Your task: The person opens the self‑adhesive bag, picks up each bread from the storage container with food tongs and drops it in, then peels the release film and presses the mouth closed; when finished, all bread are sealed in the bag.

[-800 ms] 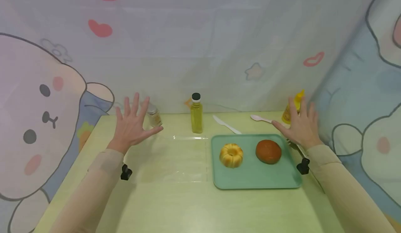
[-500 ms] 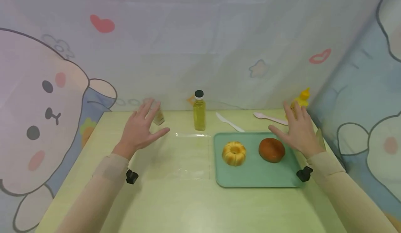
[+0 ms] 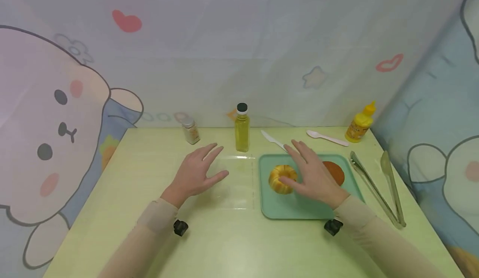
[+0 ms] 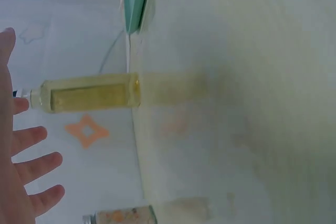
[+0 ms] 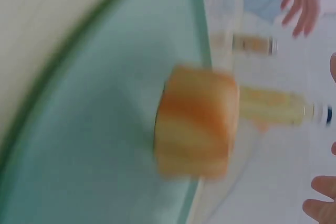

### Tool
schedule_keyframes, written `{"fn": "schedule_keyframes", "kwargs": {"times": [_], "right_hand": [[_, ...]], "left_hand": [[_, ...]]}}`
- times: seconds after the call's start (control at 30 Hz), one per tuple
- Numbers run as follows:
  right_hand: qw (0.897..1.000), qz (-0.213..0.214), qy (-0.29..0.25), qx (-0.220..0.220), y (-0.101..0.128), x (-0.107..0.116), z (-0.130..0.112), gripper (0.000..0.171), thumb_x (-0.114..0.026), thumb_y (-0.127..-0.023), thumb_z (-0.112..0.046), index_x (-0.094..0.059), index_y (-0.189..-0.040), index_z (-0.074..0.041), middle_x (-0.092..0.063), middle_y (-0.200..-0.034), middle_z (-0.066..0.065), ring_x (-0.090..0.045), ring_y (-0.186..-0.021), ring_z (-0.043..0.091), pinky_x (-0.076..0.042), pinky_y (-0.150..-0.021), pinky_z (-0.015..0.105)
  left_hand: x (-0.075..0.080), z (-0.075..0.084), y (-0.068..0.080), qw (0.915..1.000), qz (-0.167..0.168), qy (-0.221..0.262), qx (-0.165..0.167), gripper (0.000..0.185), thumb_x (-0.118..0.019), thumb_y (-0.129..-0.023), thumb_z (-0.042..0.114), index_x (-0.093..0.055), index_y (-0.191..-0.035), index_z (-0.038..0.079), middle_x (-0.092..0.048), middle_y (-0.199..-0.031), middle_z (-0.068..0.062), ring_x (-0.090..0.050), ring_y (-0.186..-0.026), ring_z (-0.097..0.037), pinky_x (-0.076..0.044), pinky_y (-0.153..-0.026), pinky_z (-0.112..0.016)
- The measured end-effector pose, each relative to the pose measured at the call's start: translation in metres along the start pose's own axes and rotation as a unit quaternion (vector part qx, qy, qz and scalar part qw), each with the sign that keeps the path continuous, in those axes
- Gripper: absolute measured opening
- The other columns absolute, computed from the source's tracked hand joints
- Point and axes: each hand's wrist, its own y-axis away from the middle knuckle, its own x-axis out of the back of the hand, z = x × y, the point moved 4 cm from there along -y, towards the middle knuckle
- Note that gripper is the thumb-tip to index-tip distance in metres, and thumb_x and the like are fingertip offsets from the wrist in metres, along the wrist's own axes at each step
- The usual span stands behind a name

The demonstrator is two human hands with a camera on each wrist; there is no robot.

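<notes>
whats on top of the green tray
A yellow ring cake and a brown bun sit on the green tray. In the head view, the right hand hides part of each and the tray surface between them.

You see a teal-green tray [image 3: 277,208], a golden-yellow ring cake [image 3: 279,188] with orange-brown streaks, a reddish-brown bun [image 3: 335,173] and your 2 beige sleeves [image 3: 378,232]. You also have a yellow-green bottle [image 3: 242,134] with a dark-and-white cap [image 3: 242,108], a yellow squeeze bottle [image 3: 360,125] and a pale pink spoon [image 3: 328,138], while the greyish backdrop [image 3: 269,33] carries pinkish-red hearts [image 3: 127,22].
</notes>
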Motion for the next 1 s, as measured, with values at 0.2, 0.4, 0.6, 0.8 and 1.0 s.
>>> {"fn": "schedule_keyframes", "kwargs": {"times": [0.2,0.4,0.6,0.8,1.0], "right_hand": [[0.998,-0.020,-0.036,0.038,-0.014,-0.029,-0.036,0.079,-0.073,-0.097,-0.046,-0.043,-0.159,-0.009,-0.040,-0.164,0.019,-0.037,-0.152,0.042,-0.039,-0.117,0.062],[0.996,-0.041,-0.043,0.060,-0.028,-0.054,-0.056,0.063,-0.072,-0.101,-0.036,-0.053,-0.151,-0.003,-0.051,-0.154,0.022,-0.050,-0.143,0.040,-0.045,-0.115,0.054],[0.994,-0.094,-0.050,0.037,-0.039,-0.077,-0.060,0.038,-0.066,-0.105,-0.019,-0.064,-0.138,0.002,-0.063,-0.141,0.020,-0.059,-0.133,0.037,-0.049,-0.112,0.050],[0.990,-0.124,-0.040,0.057,-0.044,-0.095,-0.060,0.023,-0.067,-0.101,-0.004,-0.070,-0.122,0.004,-0.072,-0.122,0.016,-0.067,-0.118,0.034,-0.053,-0.106,0.047],[0.989,-0.126,0.009,0.078,-0.047,-0.106,-0.060,0.004,-0.071,-0.096,-0.003,-0.073,-0.100,-0.004,-0.072,-0.101,0.008,-0.069,-0.093,0.026,-0.059,-0.087,0.041]], "left_hand": [[-0.027,0.010,0.001,0.9939,-0.088,0.062,0.024,0.062,-0.058,-0.104,0.053,-0.060,-0.147,0.009,-0.059,-0.148,-0.014,-0.056,-0.137,-0.037,-0.045,-0.113,-0.056],[-0.051,0.013,0.001,0.9857,-0.138,0.087,0.043,0.050,-0.058,-0.108,0.040,-0.061,-0.144,0.005,-0.057,-0.150,-0.018,-0.052,-0.140,-0.039,-0.045,-0.113,-0.057],[-0.066,0.013,0.000,0.9820,-0.178,0.048,0.039,0.048,-0.055,-0.109,0.035,-0.057,-0.149,0.008,-0.049,-0.156,-0.020,-0.046,-0.143,-0.043,-0.042,-0.112,-0.065],[-0.076,0.013,0.004,0.9750,-0.219,0.004,0.039,0.056,-0.057,-0.108,0.044,-0.052,-0.155,0.014,-0.043,-0.161,-0.015,-0.045,-0.137,-0.042,-0.037,-0.111,-0.068],[-0.080,0.014,0.010,0.9693,-0.242,-0.003,0.043,0.063,-0.057,-0.107,0.048,-0.047,-0.159,0.015,-0.028,-0.169,-0.018,-0.038,-0.140,-0.045,-0.030,-0.112,-0.073]]}}
